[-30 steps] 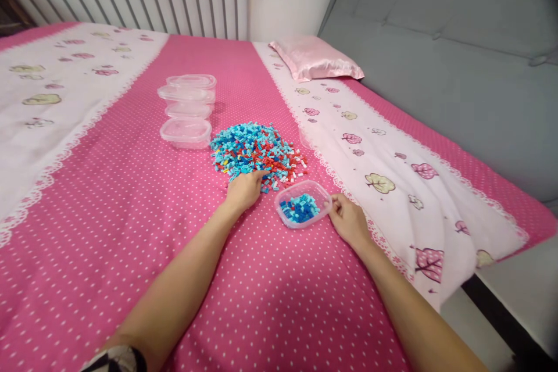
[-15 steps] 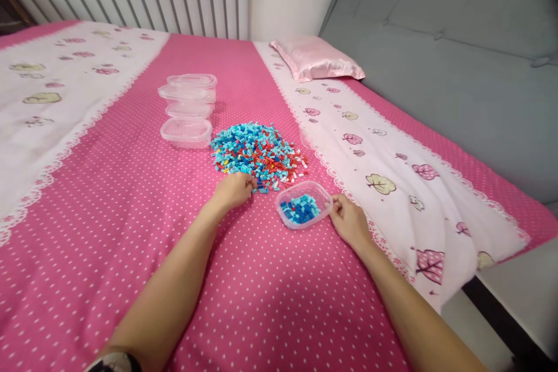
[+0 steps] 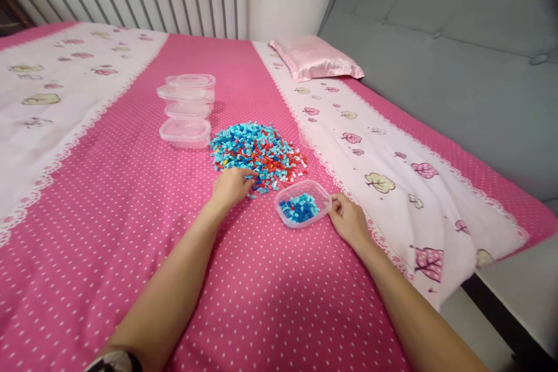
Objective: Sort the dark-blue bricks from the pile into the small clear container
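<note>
Landmark: open tub (image 3: 300, 188) | blue bricks (image 3: 300, 209): lie inside | brick pile (image 3: 257, 154): sits beyond tub, leftward | left hand (image 3: 232, 186): rests left of tub, fingers bent, cannot tell if pinching | right hand (image 3: 349, 220): pinches tub's right rim | advised: steady rim, pick from pile's near fringe

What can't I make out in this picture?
All in the head view:
The bottom of the pile: upper pieces cover it.
Whether the left hand holds a piece: the hand hides it.
Each piece's exact shape: too small.
The patterned thing at the left arm: cut off by the bottom edge.
</note>
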Motion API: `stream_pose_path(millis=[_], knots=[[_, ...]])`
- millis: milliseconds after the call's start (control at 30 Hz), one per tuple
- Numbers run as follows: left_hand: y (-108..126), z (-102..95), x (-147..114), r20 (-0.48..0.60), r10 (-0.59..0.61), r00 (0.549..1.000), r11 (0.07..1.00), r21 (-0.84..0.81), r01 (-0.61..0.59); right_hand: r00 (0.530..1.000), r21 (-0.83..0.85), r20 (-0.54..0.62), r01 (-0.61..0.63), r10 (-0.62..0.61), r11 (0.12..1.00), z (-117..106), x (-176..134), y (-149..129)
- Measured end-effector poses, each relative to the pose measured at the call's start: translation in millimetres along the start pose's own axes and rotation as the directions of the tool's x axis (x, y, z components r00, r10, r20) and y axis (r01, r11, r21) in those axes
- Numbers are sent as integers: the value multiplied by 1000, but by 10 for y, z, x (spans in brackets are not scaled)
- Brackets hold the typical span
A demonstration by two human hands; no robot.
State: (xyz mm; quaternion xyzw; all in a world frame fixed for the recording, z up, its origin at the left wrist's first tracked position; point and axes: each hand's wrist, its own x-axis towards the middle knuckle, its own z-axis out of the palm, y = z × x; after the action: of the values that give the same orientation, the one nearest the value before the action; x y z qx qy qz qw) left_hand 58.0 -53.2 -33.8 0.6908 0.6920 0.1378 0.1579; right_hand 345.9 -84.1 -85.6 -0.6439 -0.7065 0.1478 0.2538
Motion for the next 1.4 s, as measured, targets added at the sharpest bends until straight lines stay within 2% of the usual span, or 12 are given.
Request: stream_pose_path(millis=[133,333,667,900,1033,1133,1200,1233,1267,1333,1400], knots=[[29,117,19,27,15,1000,997,75,-17,1000,3,5,-6,6,1000,1,4,1],[39,135,34,40,1,999,989,147,-7,1000,2,6,-10,10,1000,-6,6,-10],[2,168,70,11,-4,1000,999,34,4,1000,6,15,-11,11,1000,-14,0,-22],[-12,179,80,1,-29,1000,998,51,29,1000,7,9,-20,20,1000,-9,2,-16],[-33,176,90,-15,-11,1000,999,-31,10,1000,7,14,-20,20,1000,-10,5,-16],[-52,163,98,-30,0,1000,975,-221,-7,1000,11,16,-17,17,1000,-10,8,-14],[-51,142,87,-41,-17,999,895,-445,-3,1000,10,15,-17,16,1000,-10,9,-14],[-44,124,75,-27,-36,999,817,-576,14,1000,9,15,-17,17,1000,-10,10,-15],[-33,102,61,8,-50,999,712,-700,41,1000,8,15,-18,18,1000,-10,10,-16],[-7,44,29,104,-30,994,443,-890,106,1000,6,16,-21,21,1000,-9,9,-18],[18,-22,6,182,52,982,160,-972,172,1000,5,17,-23,23,1000,-8,9,-19]])
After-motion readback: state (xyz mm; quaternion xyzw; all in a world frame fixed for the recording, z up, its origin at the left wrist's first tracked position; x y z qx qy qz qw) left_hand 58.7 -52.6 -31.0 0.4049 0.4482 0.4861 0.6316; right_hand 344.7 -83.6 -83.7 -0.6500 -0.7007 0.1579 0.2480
